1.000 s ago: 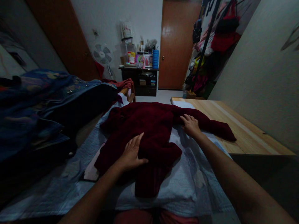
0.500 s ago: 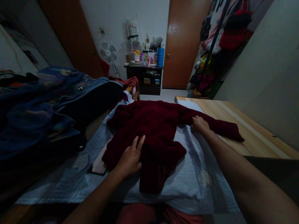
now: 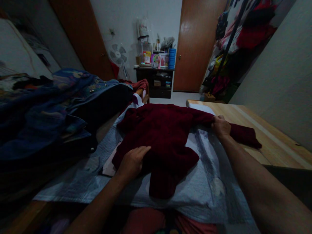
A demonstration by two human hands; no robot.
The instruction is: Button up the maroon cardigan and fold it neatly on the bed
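A dark red long-sleeved top (image 3: 165, 139) lies spread over a light blue cloth (image 3: 195, 195). One sleeve stretches to the right, its cuff end resting on a wooden board. My right hand (image 3: 221, 126) is closed around the middle of that sleeve. On the left lower part of the top rests my left hand (image 3: 133, 161), fingers stretched out, palm side hidden. A folded end of the top hangs toward me at the front. A flat pale pink piece (image 3: 110, 164) shows from under its left edge.
Denim clothing (image 3: 70, 110) is heaped along the left. The light wooden board (image 3: 243, 113) extends on the right beside the wall. Farther back are a fan (image 3: 118, 54), a dark shelf (image 3: 156, 83) with several items, and a brown door (image 3: 192, 45). Bags and clothes (image 3: 253, 35) hang at right.
My right hand has slid right along the sleeve toward its cuff and now grips it. My left hand's fingers have lowered and come together on the top. The view has shifted slightly.
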